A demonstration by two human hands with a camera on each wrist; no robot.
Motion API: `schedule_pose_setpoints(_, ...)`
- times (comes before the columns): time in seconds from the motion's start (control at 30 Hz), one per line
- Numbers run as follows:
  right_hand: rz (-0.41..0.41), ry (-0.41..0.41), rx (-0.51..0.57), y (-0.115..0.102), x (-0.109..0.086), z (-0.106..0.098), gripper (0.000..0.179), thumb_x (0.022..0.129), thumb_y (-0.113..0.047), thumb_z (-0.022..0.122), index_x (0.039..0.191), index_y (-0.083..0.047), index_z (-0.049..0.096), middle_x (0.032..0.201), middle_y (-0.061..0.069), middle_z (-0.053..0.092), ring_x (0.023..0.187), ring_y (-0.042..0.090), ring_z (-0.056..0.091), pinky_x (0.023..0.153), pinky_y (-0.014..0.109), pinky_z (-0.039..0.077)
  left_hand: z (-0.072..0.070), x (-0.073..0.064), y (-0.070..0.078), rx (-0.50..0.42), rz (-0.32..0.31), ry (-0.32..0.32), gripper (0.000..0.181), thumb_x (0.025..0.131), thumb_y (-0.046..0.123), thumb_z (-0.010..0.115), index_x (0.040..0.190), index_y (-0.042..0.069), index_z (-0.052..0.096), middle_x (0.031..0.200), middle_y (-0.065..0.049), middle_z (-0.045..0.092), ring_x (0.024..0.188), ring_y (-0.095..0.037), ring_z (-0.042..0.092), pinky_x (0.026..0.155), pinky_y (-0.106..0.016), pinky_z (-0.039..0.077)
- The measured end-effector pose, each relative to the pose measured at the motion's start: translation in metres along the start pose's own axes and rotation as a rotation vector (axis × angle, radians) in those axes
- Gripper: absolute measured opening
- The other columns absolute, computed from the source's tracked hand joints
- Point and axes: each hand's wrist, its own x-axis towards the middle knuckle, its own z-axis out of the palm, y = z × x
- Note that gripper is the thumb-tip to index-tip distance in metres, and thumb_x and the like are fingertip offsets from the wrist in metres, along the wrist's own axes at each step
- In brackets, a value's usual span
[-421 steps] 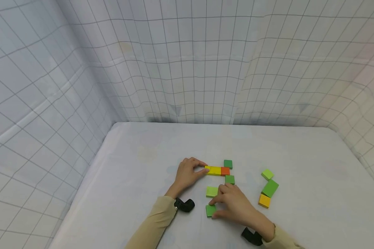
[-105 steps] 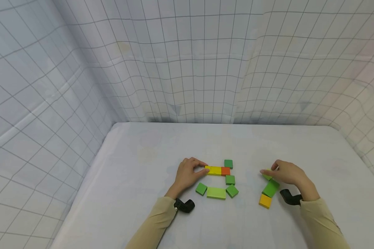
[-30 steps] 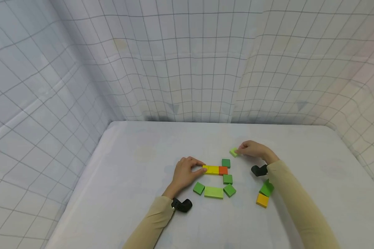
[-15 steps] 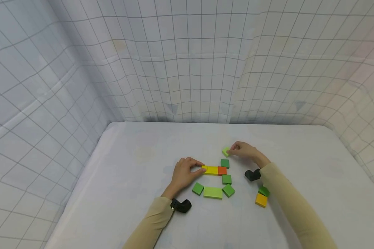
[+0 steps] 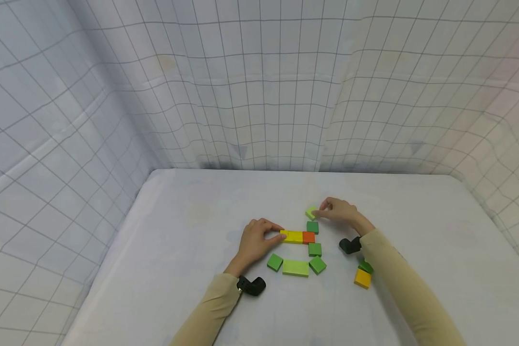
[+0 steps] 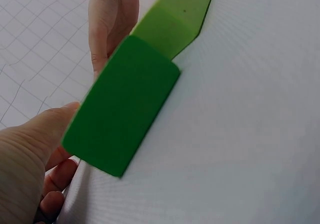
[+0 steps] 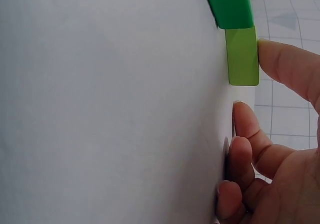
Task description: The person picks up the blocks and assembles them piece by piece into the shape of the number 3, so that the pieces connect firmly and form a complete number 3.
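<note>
My left hand point(image 5: 256, 242) pinches the left end of a yellow block row point(image 5: 293, 237) between thumb and index finger. An orange-red block point(image 5: 309, 237) continues that row on the right, with a dark green block point(image 5: 313, 227) behind it and a green block point(image 5: 315, 249) in front. My right hand point(image 5: 338, 210) pinches a small light green block point(image 5: 310, 213), turned cornerwise, just behind the dark green one. In the right wrist view the thumb presses the side of this light green block point(image 7: 243, 58), its end meeting the dark green block point(image 7: 231, 6); the index finger is hidden.
Nearer the front, a light green bar point(image 5: 296, 268) lies between two angled green blocks, one on the left point(image 5: 275, 262) and one on the right point(image 5: 317, 265). Under the right forearm's side sit an orange-yellow block point(image 5: 363, 278) and a partly covered green block point(image 5: 365, 267).
Carried leftward from the right-hand group, the small light green block has slid up to the dark green one. Earlier, angled green blocks appeared beside the front bar. My left hand keeps its place.
</note>
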Motion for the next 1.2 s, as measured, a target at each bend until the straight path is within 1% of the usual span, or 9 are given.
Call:
schedule_pose_setpoints(0.13,-0.015,-0.005,-0.02,-0.0009,-0.0005,-0.0005,0.047,0.084,-0.055,0.061,0.101,-0.011,0.057,0.09,0.006,0.054,0.085,0.026,0.047,0.077,0.047,0.027,-0.0005,-0.0001,0.0005,0.003,-0.003,-0.001,0.025,0.084,0.041,0.07,0.102,0.023,0.074,0.095,0.007,0.062,0.085,-0.013,0.048,0.076,-0.032,0.036)
schedule_pose_setpoints(0.27,-0.027,-0.01,-0.032,-0.0022,-0.0019,-0.001,0.047,0.085,-0.055,0.06,0.102,-0.012,0.057,0.089,0.006,0.053,0.085,0.026,0.046,0.076,0.047,0.027,-0.0006,0.0,0.0005,0.004,-0.006,0.0,0.025,0.084,0.041,0.07,0.101,0.023,0.074,0.095,0.007,0.062,0.084,-0.013,0.048,0.075,-0.031,0.036)
schedule_pose_setpoints(0.53,-0.031,-0.013,-0.041,-0.0018,-0.0031,0.0002,0.047,0.085,-0.056,0.06,0.103,-0.012,0.058,0.09,0.006,0.051,0.085,0.026,0.046,0.075,0.046,0.028,-0.0002,-0.0009,-0.0003,-0.004,0.016,0.015,0.025,0.084,0.041,0.07,0.1,0.022,0.074,0.093,0.007,0.062,0.083,-0.014,0.049,0.074,-0.032,0.036)
schedule_pose_setpoints(0.77,-0.039,-0.006,-0.05,-0.0009,-0.003,0.0005,0.047,0.085,-0.056,0.06,0.103,-0.012,0.058,0.09,0.006,0.051,0.086,0.025,0.046,0.075,0.047,0.028,-0.0001,-0.0005,-0.0003,-0.004,-0.003,-0.001,0.025,0.084,0.041,0.07,0.101,0.023,0.074,0.094,0.007,0.061,0.084,-0.013,0.048,0.075,-0.031,0.036)
schedule_pose_setpoints(1.0,-0.047,-0.002,-0.049,-0.0026,-0.0058,-0.001,0.046,0.085,-0.054,0.061,0.103,-0.012,0.058,0.091,0.006,0.051,0.087,0.026,0.045,0.076,0.049,0.028,-0.0005,-0.0009,-0.0001,-0.006,0.009,0.01,0.025,0.084,0.041,0.07,0.101,0.023,0.074,0.094,0.007,0.061,0.083,-0.013,0.047,0.075,-0.032,0.036)
schedule_pose_setpoints(1.2,-0.05,0.001,-0.053,-0.003,-0.006,-0.0008,0.047,0.085,-0.055,0.061,0.103,-0.012,0.059,0.09,0.006,0.05,0.087,0.026,0.044,0.074,0.047,0.028,-0.0008,-0.0008,0.0,-0.012,0.005,0.01,0.026,0.084,0.042,0.07,0.101,0.023,0.074,0.094,0.008,0.061,0.083,-0.013,0.047,0.075,-0.032,0.036)
